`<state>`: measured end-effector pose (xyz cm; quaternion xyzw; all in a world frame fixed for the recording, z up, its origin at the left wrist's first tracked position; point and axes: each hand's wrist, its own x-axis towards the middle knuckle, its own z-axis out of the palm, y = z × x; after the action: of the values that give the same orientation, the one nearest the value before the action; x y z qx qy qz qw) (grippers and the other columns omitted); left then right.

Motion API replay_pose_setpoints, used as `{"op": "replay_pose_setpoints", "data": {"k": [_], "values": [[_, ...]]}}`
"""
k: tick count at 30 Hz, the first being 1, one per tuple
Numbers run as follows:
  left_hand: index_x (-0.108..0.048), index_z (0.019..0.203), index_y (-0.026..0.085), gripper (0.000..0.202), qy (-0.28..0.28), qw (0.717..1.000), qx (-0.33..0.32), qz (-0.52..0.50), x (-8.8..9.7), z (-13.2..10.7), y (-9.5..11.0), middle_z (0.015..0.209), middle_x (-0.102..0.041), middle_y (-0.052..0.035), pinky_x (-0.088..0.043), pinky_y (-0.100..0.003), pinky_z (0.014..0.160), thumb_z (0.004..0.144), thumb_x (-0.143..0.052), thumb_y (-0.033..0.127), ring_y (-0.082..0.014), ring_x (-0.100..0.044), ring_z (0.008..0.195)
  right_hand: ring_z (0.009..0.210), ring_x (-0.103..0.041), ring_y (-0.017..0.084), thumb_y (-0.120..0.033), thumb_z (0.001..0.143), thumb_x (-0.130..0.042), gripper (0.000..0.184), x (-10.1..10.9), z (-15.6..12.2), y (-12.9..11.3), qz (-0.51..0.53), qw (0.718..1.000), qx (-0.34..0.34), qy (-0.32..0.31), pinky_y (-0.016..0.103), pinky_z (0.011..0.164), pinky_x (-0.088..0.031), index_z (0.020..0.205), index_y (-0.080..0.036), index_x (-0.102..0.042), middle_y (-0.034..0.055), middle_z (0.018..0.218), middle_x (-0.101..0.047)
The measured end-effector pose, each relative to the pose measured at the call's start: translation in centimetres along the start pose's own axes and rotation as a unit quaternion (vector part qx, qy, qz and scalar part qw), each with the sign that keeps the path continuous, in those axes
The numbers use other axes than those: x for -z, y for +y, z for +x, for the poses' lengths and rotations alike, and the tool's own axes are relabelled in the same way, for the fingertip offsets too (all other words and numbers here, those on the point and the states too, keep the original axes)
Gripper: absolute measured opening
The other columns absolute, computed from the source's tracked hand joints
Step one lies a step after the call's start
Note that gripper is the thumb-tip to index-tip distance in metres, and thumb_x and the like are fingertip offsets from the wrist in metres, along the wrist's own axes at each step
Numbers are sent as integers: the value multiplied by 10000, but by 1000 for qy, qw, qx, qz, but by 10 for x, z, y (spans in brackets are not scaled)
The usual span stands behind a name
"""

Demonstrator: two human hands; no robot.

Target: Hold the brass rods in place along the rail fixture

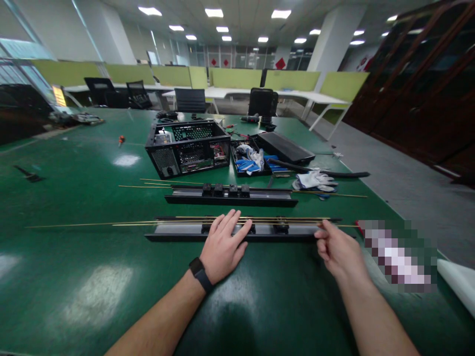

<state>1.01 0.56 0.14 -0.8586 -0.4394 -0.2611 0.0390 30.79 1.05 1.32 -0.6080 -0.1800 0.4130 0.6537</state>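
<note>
My left hand (222, 244) lies flat with fingers stretched out on the near black strip housing (178, 233), pressing on it and on the thin brass rods (111, 224) that run along its top. A black watch is on that wrist. My right hand (336, 249) is at the strip's right end, fingers curled in a pinch at the rods' ends. A second black strip (230, 197) with several black blocks on it lies just behind, with more brass rods (148, 184) beside it.
On the green table (74, 277) farther back stand an open black computer case (187, 147), a black tray with blue-white gloves (250, 160), a flat black panel (284, 147), a black hose (334, 173) and white gloves (315, 180). Office chairs and desks stand behind.
</note>
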Motion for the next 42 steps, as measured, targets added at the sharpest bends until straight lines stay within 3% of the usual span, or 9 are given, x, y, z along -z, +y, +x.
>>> {"op": "replay_pose_setpoints", "data": {"k": [4,8,10,17,24,30,32,38,42], "values": [[-485,1456,280,542,3,1000,2,1,0,0,1,1565,-404,-105,-280,-508,1193,923,-588,297,-294,-344,1464,293,-382,58,-390,719,-815,307,3,3,-1,10,1000,19,10,145,219,-210,781,-158,-625,-31,527,-572],[-493,1450,270,536,1,1000,1,0,1,1,1,1562,-407,-115,-283,-502,1191,924,-591,301,-297,-337,1467,297,-368,44,-444,642,-877,413,-6,-10,7,-18,993,-20,-113,140,222,-187,810,-142,-651,-4,585,-611],[-495,1449,270,530,0,1000,1,-1,1,1,1,1562,-407,-115,-282,-503,1191,928,-586,303,-295,-334,1468,295,-370,44,-476,655,-868,438,-9,-13,9,-37,989,-27,-143,142,224,-177,839,-138,-659,13,617,-633],[-492,1448,276,516,-6,1000,4,1,0,0,1,1562,-405,-121,-274,-517,1188,938,-568,296,-290,-325,1474,304,-377,57,-422,716,-819,339,-1,0,2,11,1000,12,-8,147,227,-212,785,-149,-630,-22,540,-567],[-504,1440,270,532,3,1000,2,1,1,1,1,1553,-419,-121,-287,-507,1184,918,-599,298,-298,-341,1464,304,-359,40,-493,670,-852,446,-11,-18,9,-43,986,-23,-158,141,231,-174,852,-132,-662,11,619,-620],[-504,1440,280,515,3,1000,4,-2,0,1,1,1557,-414,-110,-274,-504,1190,931,-578,296,-286,-341,1465,304,-377,57,-471,683,-833,390,-4,-5,4,-8,999,17,-32,145,225,-202,786,-162,-618,-21,549,-573],[-497,1445,284,513,-1,1000,6,-1,0,1,1,1562,-408,-110,-267,-513,1190,937,-570,300,-286,-332,1470,311,-373,54,-462,684,-837,383,-3,-5,3,-3,999,18,-41,141,229,-208,798,-163,-627,-34,542,-555],[-501,1443,274,509,-5,1000,7,0,2,1,2,1557,-413,-125,-277,-512,1184,939,-570,306,-291,-332,1470,315,-367,39,-519,701,-832,447,-12,-21,10,-55,984,-20,-169,140,235,-183,868,-138,-668,6,632,-622],[-505,1438,276,506,-9,1000,7,-3,2,1,2,1556,-414,-125,-282,-512,1181,937,-572,304,-289,-339,1467,307,-378,51,-531,693,-830,447,-8,-12,9,-29,996,4,-85,146,229,-197,837,-147,-652,-9,586,-602]]}}
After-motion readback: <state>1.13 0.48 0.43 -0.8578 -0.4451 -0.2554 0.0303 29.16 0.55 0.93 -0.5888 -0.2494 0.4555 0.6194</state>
